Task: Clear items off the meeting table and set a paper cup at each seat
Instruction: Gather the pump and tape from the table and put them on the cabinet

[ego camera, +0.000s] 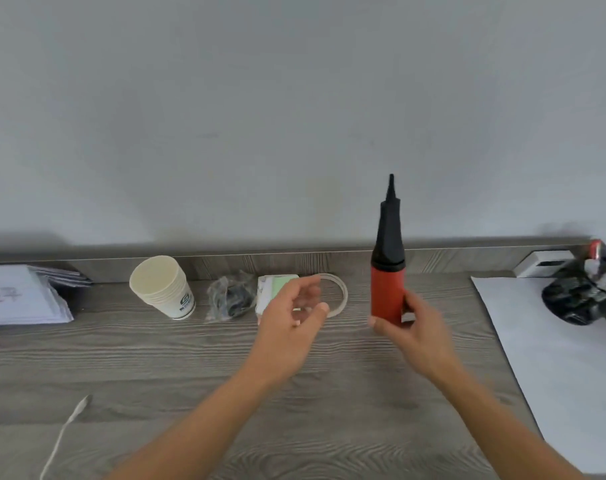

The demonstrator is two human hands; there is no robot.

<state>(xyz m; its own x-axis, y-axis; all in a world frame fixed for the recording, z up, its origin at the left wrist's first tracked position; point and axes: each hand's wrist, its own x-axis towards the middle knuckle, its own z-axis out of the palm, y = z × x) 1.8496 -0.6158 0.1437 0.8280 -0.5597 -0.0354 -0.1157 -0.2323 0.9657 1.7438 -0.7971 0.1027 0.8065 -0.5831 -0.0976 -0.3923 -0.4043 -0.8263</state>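
My right hand (410, 327) is shut on the lower part of a red balloon pump (387, 292) with a black pointed nozzle, held upright above the grey wood-grain table (156, 368). My left hand (291, 320) hovers open, fingers spread and blurred, over a roll of clear tape (341, 289) and a small stack of white and green cards (272, 287). A stack of paper cups (163, 289) lies tilted, mouth toward me, at the back left.
A crumpled bag of dark items (230, 297) lies between cups and cards. Folded papers (20, 296) sit far left, a white cable (64, 434) near left, a white sheet (551, 358) and black bag (571, 299) at right. Wall behind.
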